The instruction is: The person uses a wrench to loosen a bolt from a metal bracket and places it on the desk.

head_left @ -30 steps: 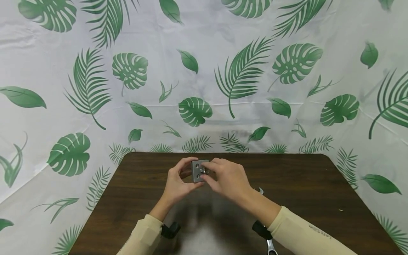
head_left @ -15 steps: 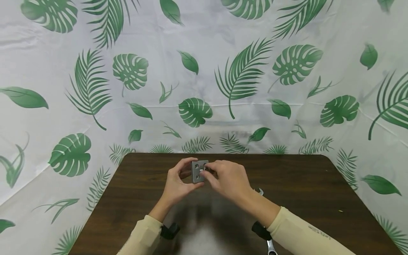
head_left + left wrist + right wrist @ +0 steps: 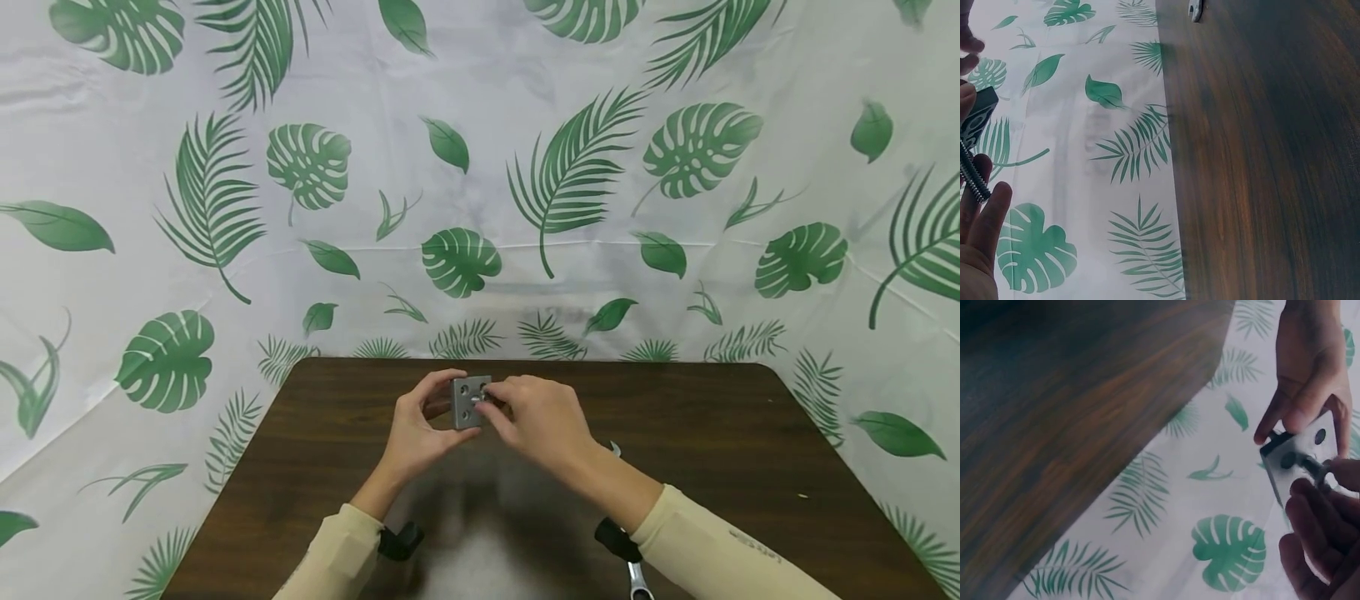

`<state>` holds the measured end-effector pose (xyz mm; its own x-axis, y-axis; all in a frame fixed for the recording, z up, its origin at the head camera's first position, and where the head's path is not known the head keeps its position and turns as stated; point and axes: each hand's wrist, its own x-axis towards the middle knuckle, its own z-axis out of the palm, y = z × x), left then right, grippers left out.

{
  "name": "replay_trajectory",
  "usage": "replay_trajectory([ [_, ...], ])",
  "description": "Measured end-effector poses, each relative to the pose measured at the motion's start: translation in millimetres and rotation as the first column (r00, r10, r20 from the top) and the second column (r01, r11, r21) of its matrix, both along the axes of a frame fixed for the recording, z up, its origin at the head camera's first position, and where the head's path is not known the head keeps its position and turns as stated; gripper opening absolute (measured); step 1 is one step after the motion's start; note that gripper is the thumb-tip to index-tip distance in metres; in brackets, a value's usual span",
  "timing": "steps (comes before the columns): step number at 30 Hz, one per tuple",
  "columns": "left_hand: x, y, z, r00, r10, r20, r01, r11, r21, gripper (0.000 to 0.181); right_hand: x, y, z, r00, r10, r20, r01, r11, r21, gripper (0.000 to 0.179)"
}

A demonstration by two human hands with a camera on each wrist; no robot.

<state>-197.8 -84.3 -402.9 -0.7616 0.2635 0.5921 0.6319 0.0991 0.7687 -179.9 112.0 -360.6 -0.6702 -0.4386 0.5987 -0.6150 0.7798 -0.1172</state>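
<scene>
In the head view my left hand (image 3: 412,427) grips a square grey metal plate (image 3: 461,406) by its edges, above the table. Several round holes show in its face. At the plate's centre my right hand (image 3: 546,418) pinches a small shiny metal piece between thumb and forefinger. From the right wrist, that piece, a short bolt end (image 3: 1314,466), stands out from the pale plate (image 3: 1280,472), with the right fingertips around it. The left wrist view shows a long threaded bolt (image 3: 975,177) projecting from the plate beside the left hand's fingers.
A steel wrench (image 3: 637,577) lies on the dark wooden table (image 3: 712,433), partly hidden under the right forearm. A tiny yellowish scrap (image 3: 802,496) lies at the right. Behind the table hangs a white leaf-print cloth (image 3: 480,200).
The right thumb and forefinger have closed in around the metal piece at the plate's centre and shifted slightly against it. The left hand and the plate stay nearly still.
</scene>
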Motion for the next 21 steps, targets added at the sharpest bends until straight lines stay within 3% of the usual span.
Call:
replay_trajectory([
  [5,-0.5,0.0,-0.7,1.0,-0.003,0.0,0.003,1.0,0.01,0.067,-1.8,2.0,-0.8,0.996,0.081,-0.048,-0.079,0.996,0.034,0.028],
  [11,-0.8,-1.1,-0.9,1.0,-0.01,-0.002,0.01,1.0,0.013,0.067,-2.2,-0.3,-1.8,1.0,-0.02,0.022,0.02,1.0,-0.007,0.024],
  [14,-0.8,-1.4,-0.7,1.0,-0.014,-0.004,0.014,1.0,0.017,0.067,-3.1,0.0,-1.1,0.999,0.047,-0.003,-0.047,0.998,0.031,0.019],
  [18,-0.7,-1.3,0.3,1.0,-0.013,-0.002,0.013,1.0,0.019,0.067,-4.2,2.3,-1.1,0.988,0.134,-0.074,-0.13,0.99,0.062,0.027],
  [21,-0.4,-0.7,1.5,1.0,-0.016,0.007,0.016,1.0,0.015,0.066,-2.9,2.4,-1.6,0.996,0.075,-0.058,-0.074,0.997,0.025,0.025],
])
